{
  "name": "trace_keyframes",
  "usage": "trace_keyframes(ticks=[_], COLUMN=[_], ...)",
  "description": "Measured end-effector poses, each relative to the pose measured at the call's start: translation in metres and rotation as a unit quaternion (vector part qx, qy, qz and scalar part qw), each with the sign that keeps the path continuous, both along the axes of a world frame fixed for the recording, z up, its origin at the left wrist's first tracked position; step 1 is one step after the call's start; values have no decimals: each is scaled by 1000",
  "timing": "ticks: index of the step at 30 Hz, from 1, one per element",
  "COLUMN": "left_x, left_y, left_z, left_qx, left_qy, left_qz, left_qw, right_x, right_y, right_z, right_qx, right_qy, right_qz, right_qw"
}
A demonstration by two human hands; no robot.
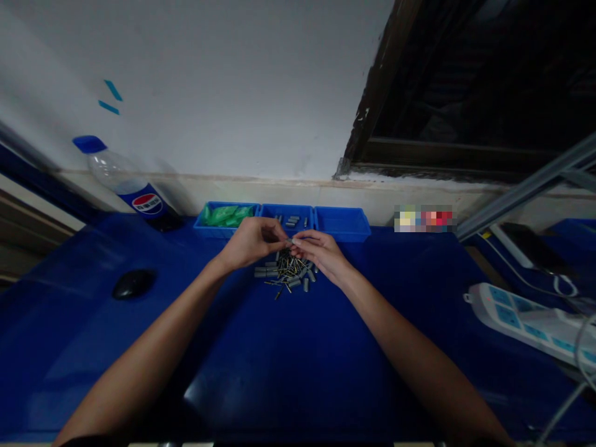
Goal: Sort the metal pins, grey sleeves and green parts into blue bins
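Over a pile of small parts, my left hand (254,242) and my right hand (325,254) meet fingertip to fingertip. Both are closed in a pinch on a small grey cylinder (289,243), mostly covered by the fingers. Whether a thin pin is held along with it cannot be made out. Just below the hands lies a heap of thin metal pins (290,268), some with brass-coloured parts. Loose grey cylinders (306,285) are scattered around the heap on the blue table surface (288,366).
Behind the hands stand a blue bin with green plastic (227,216), a middle bin (287,208) with grey cylinders, and a right bin (342,223). A cola bottle (128,183) and black mouse (133,284) are left. A white power strip (521,320) with cables lies right.
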State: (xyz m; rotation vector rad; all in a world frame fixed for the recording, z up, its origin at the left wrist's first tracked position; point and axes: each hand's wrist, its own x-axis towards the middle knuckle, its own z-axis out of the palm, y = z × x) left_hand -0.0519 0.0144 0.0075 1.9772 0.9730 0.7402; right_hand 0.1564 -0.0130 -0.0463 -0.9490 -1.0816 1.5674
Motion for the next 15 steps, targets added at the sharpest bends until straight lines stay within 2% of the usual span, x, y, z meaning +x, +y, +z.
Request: trace_keyframes(ticks=[3, 6, 8, 11, 15], left_x=[-7, -18, -24, -29, -28], left_y=[3, 5, 6, 7, 9], left_z=[4, 10, 12, 10, 1], left_qx=[26, 51, 41, 22, 30], left_qy=[100, 223, 274, 314, 320], left_qz=[-30, -74, -105, -124, -135], left_qw=[994, 971, 955, 941, 937], right_x=[-4, -8, -9, -5, 2], right_y=[4, 9, 11, 9, 4], right_z=[2, 6, 8, 8, 5], right_qx=[26, 58, 72, 75, 60], right_qy=[-35, -40, -38, -42, -61], right_qz=[-43, -78, -83, -75, -70], right_qw=[998, 994, 993, 993, 994])
